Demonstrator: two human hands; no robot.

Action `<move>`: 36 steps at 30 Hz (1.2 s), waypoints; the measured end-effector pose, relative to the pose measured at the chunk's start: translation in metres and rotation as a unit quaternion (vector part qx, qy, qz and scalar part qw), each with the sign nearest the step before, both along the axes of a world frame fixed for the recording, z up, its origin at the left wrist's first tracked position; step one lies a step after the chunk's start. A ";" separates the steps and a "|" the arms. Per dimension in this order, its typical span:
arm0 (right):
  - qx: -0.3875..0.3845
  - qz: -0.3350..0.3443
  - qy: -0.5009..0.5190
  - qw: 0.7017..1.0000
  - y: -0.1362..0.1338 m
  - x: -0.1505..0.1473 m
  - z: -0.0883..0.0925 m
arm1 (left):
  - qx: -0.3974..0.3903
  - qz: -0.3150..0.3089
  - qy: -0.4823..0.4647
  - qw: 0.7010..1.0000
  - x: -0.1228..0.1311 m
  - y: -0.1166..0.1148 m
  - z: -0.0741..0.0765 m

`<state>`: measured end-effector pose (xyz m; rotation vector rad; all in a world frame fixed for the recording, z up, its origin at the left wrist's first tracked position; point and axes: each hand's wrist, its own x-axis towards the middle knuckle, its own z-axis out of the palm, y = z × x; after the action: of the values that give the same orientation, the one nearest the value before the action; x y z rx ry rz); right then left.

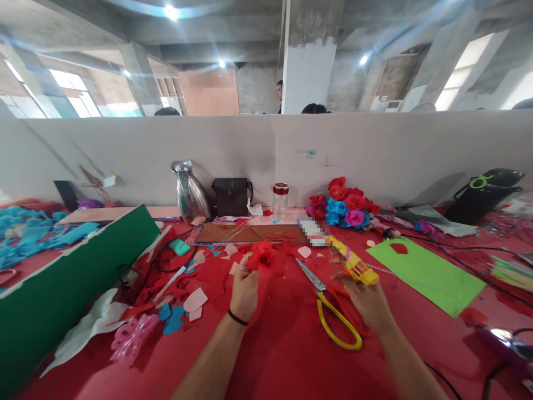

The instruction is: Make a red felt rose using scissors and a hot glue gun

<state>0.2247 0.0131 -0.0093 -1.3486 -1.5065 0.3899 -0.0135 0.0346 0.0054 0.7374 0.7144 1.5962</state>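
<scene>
My left hand (245,289) is closed around the base of a red paper rose (264,258), holding it upright above the red table (283,355). My right hand (366,297) grips a yellow glue gun (353,262), its nozzle pointing up and left, a short way right of the rose; the hand is slightly smeared by motion. Scissors with yellow handles (328,308) lie on the table between my hands, blades pointing up-left.
A green paper sheet (428,272) lies at right. A green board (70,283) leans at left. A bunch of red, blue and pink paper flowers (343,206), a jar (280,200), a brown bag (231,196) and a silver jug (189,191) stand along the partition. Paper scraps (187,289) litter the left.
</scene>
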 end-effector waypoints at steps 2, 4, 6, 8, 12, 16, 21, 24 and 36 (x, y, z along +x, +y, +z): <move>-0.021 0.028 0.009 0.999 -0.004 -0.005 -0.006 | -0.002 0.009 -0.001 1.000 0.001 0.001 -0.004; -0.036 0.047 0.022 0.998 -0.008 -0.011 -0.009 | -0.003 0.018 0.005 1.000 0.003 0.002 -0.007; -0.041 0.054 0.035 0.997 -0.010 -0.016 -0.009 | -0.009 0.032 0.022 0.999 0.004 0.003 -0.008; -0.040 0.053 0.060 0.996 -0.012 -0.020 -0.009 | -0.012 0.051 0.047 0.998 0.005 0.005 -0.010; -0.051 0.066 0.120 0.989 -0.016 -0.025 -0.010 | -0.010 0.071 0.103 0.992 0.007 0.006 -0.012; -0.064 0.107 0.143 0.982 -0.019 -0.028 -0.012 | -0.046 0.016 0.085 0.995 0.011 0.002 -0.012; -0.060 0.122 0.127 0.982 -0.022 -0.034 -0.014 | -0.107 -0.084 0.005 0.991 0.016 -0.007 -0.009; -0.059 0.127 0.125 0.982 -0.023 -0.037 -0.012 | -0.124 -0.107 0.002 0.986 0.019 -0.009 -0.008; -0.064 0.165 0.144 0.974 -0.023 -0.045 0.004 | -0.143 -0.132 0.029 0.980 0.022 -0.012 -0.007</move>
<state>0.1796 -0.0102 -0.0053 -1.0822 -1.4773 0.8694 0.0082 0.0225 -0.0014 0.6399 0.8319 1.2049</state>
